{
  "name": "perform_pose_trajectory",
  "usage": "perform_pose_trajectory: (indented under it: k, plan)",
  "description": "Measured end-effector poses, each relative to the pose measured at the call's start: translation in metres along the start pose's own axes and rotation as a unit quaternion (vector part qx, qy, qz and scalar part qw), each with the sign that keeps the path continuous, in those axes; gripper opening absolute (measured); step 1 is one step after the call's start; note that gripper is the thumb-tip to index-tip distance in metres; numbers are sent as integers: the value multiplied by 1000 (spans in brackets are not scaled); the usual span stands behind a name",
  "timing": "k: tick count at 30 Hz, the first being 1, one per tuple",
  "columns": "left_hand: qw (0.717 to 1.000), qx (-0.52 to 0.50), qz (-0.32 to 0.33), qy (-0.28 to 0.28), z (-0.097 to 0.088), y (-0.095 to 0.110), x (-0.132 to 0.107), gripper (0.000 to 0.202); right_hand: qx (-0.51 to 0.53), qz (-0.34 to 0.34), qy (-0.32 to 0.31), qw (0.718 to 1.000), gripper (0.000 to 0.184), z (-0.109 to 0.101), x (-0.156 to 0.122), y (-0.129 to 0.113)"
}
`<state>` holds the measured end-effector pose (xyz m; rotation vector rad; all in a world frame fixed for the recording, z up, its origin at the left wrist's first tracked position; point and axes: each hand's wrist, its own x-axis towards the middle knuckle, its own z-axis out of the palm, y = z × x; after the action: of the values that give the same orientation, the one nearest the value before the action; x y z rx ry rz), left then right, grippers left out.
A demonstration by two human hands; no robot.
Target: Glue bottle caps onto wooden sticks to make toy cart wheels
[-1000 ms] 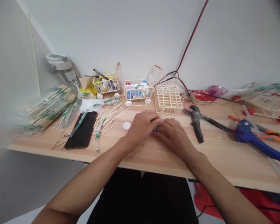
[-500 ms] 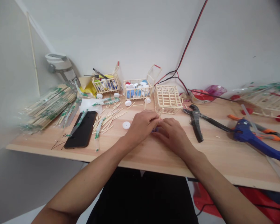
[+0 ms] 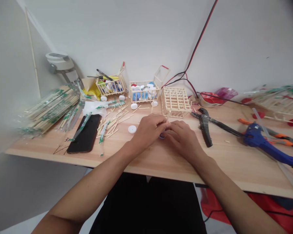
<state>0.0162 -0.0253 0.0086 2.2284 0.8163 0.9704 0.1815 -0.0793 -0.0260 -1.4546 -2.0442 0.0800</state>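
1. Two bare hands in our head view, left hand and right hand, meet over the table. We guess they're that close so both can steady one small piece.
2. One bluish round thing sits between them, low at the fingertips, mostly covered. Fingers on both sides bend inward, but the tips overlap, so we honestly can't tell whether either set is closed or what it grips.
3. Two pale sticks poke up behind the hands: a fingertip stick and a knuckle stick behind the left knuckles. Can't see where either ends.
4. One loose white disc lies flat just beside the left hand, handy to reach, we'd say.
5. Two little stick carts line the back: pen cart and cap cart, two white wheels showing on each. Probably parked there to free the front. One stick crate stands right of them, grid side up.
6. Cut sticks are piled left of that disc, too jumbled for us to count.
7. One blue glue gun and one black pair of pliers lie on the right, presumably within the right hand's reach.
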Motion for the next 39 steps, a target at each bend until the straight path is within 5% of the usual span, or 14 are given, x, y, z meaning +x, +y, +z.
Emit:
perform_pose_trajectory:
  k: [7, 21, 27, 39]
  plan:
    - [1000, -11, -3, -7, 1, 1, -1, 29, 12, 6, 9, 1000, 18, 0, 1, 1]
    - [988, -44, -148, -26, -16, 1, -20, 26, 91, 62, 43, 993, 16, -7, -1, -2]
    - [994, -36, -96, -39, -8, -5, -23, 42, 164, 111, 73, 977, 19, -12, 0, -4]
    - [955, -252, -139, -66, -3, 3, -21, 38, 446, 211, 77, 867, 19, -7, 1, 9]
